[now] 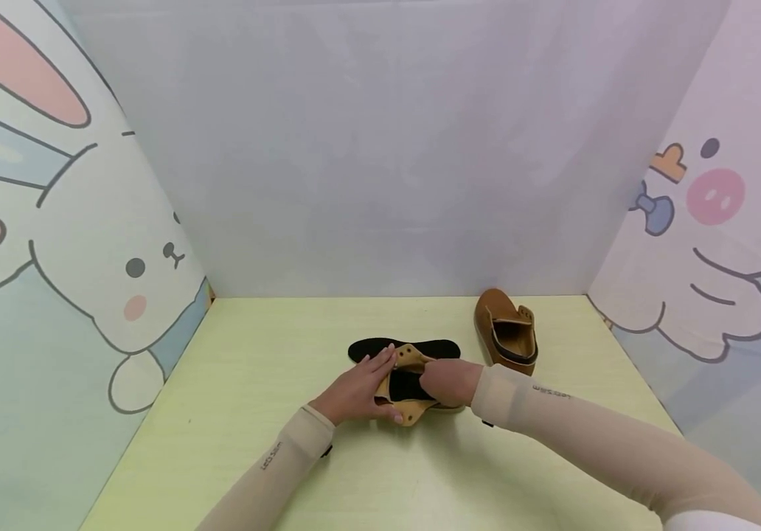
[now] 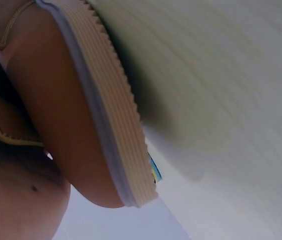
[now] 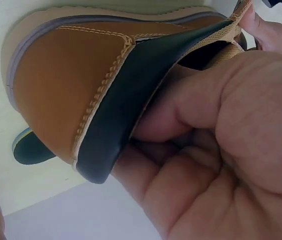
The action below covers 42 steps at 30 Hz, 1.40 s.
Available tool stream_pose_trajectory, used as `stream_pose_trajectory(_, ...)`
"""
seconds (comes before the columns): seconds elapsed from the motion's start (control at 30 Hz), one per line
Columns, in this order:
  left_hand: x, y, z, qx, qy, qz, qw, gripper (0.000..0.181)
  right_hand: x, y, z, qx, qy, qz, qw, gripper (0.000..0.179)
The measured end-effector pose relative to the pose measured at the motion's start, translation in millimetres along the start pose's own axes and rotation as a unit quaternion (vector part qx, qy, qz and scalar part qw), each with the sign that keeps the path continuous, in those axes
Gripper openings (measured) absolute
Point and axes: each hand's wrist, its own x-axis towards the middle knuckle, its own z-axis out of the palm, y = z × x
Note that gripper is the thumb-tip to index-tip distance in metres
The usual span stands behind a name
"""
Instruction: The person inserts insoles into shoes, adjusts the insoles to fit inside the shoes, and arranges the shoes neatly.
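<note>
while the left hand point(image 1: 357, 387) grips the brown leather shoe point(image 1: 411, 411), the right hand point(image 1: 450, 382), its hold impossible to tell, should work the flat black insole point(image 1: 405, 386) without creasing.

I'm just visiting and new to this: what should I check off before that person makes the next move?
1. Left hand on the brown shoe: ok, spread across its eyelet flaps.
2. Right hand reaching into the shoe's opening: ok, in at the heel end.
3. Black insole or lining inside lying flat: cannot tell, the right hand covers part.
4. Loose black insole at hand: ok, on the table just behind the shoe.
5. Second brown shoe upright: ok, off to the right.
</note>
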Motion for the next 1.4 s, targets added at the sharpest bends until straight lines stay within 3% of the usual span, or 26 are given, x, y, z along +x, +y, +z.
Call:
stream_pose_trajectory(0.23, -0.1, -0.3, 0.8, 0.003, -0.002, -0.002, 1.0000, 0.117, 2.6, 1, -1, 0.010, -0.030, 0.009, 0.9995, 0.010)
stream_pose_trajectory(0.67, -2.0, 0.5, -2.7, 0.000, -0.002, 0.000, 1.0000, 0.117, 3.0, -3, -4, 0.033, -0.031, 0.013, 0.9989, 0.011)
stream_pose_trajectory(0.83, -1.7, -0.8, -2.4, -0.002, -0.001, -0.002, 1.0000, 0.118, 5.2, -2, -6, 0.080, -0.030, 0.001, 0.9963, 0.015)
stream_pose_trajectory(0.97, -1.0, -2.0, -2.6, 0.000, 0.003, 0.003, 1.0000, 0.118, 6.8, -1, -7, 0.108, -0.042, 0.016, 0.9931, 0.019)
stream_pose_trajectory(1.23, 0.0, -3.8, -2.5, -0.002, -0.002, 0.001, 1.0000, 0.119, 14.2, 0, -4, 0.060, -0.031, 0.035, 0.9971, 0.008)
stream_pose_trajectory(1.4, 0.4, -2.0, -1.8, -0.010, -0.014, -0.004, 0.9999, 0.118, 19.1, 0, 1, 0.067, -0.046, 0.042, 0.9959, 0.008)
